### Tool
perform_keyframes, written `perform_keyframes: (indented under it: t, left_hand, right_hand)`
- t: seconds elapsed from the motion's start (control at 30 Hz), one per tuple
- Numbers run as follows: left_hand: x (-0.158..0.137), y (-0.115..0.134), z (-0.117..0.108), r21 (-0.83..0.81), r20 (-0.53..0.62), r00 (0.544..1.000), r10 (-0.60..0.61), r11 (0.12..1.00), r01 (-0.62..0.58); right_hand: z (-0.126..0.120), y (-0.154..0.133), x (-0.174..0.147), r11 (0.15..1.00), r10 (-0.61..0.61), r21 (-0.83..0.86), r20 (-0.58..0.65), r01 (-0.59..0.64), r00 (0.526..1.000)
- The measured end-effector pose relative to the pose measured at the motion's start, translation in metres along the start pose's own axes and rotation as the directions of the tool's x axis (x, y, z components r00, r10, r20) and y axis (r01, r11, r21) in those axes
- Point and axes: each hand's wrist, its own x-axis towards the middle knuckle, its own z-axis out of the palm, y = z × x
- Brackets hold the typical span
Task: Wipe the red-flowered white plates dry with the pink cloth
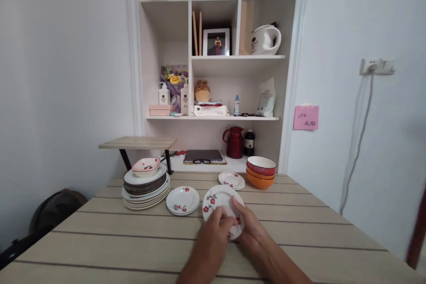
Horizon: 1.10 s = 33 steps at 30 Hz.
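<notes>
My right hand (253,230) grips the right rim of a small white plate (222,197) with red flowers and grey leaves, thumb on its top face. The plate is tilted up above the table. Closed fingers of my left hand (214,235) press a pale pinkish cloth (232,225) against the plate's face; part of the cloth is hidden under them. Left of the held plate, a short stack of matching flowered plates (183,199) lies on the table. Behind it sits another small stack of flowered plates (231,179).
A tall stack of plates (146,193) topped by pink square bowls (145,165) stands at left, near a small raised shelf (137,143). Stacked red and orange bowls (261,172) stand back right. Behind are a laptop (203,155), glasses (201,161) and a red jug (234,143).
</notes>
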Motion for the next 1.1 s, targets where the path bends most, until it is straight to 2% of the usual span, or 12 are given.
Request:
perform_keyframes:
  t: [0.07,0.13,0.23,0.37,0.5,0.57,0.6,0.73,0.8,0.9,0.97,1.1]
  left_hand:
    - [0.002,-0.013,-0.002,-0.065,-0.146,0.982,-0.117,0.992,0.109]
    - [0.004,-0.03,-0.006,-0.138,-0.329,0.923,-0.197,0.977,0.16]
    - [0.004,-0.053,-0.015,-0.17,-0.515,0.828,-0.222,0.973,0.156]
    - [0.003,-0.065,-0.023,-0.172,-0.655,0.714,-0.247,0.969,0.177]
    - [0.003,-0.061,-0.024,-0.095,-0.712,0.684,-0.162,0.986,0.134]
    - [0.002,-0.057,-0.023,-0.054,-0.707,0.699,-0.11,0.993,0.102]
    - [0.002,-0.056,-0.023,-0.041,-0.682,0.726,-0.09,0.996,0.085]
    - [0.002,-0.043,-0.018,-0.1,-0.451,0.886,-0.103,0.993,0.064]
    - [0.002,-0.031,-0.016,-0.173,-0.334,0.932,-0.143,0.981,0.088]
    - [0.001,-0.01,-0.012,-0.328,-0.182,0.965,-0.189,0.937,0.121]
    - [0.0,0.0,-0.008,-0.372,-0.05,0.986,-0.158,0.919,0.129]
    - [-0.002,0.0,0.0,-0.336,-0.066,0.994,-0.086,0.94,0.059]
  right_hand:
    - [0.003,0.0,-0.002,0.999,-0.029,-0.04,0.004,0.029,1.0]
    - [0.006,0.001,-0.005,0.996,-0.048,-0.071,0.007,0.049,0.999]
    - [0.007,0.002,-0.008,0.995,-0.044,-0.085,-0.019,0.042,0.999]
    - [0.008,0.0,-0.009,0.996,-0.04,-0.086,-0.058,0.035,0.997]
    - [0.008,-0.001,-0.008,0.996,-0.074,-0.065,-0.122,0.066,0.99]
    - [0.007,-0.001,-0.006,0.997,-0.076,-0.034,-0.15,0.072,0.986]
    - [0.006,-0.001,-0.004,0.998,-0.069,-0.014,-0.154,0.067,0.986]
    - [0.006,-0.007,-0.001,0.997,-0.023,0.067,-0.067,0.027,0.997]
    - [0.006,-0.01,0.0,0.995,-0.01,0.101,0.006,0.009,1.0]
    - [0.008,-0.01,-0.002,0.992,0.056,0.104,0.105,-0.067,0.993]
    - [0.011,-0.005,-0.004,0.985,0.135,0.083,0.168,-0.151,0.977]
    - [0.019,0.005,-0.011,0.955,0.251,0.081,0.29,-0.285,0.924]
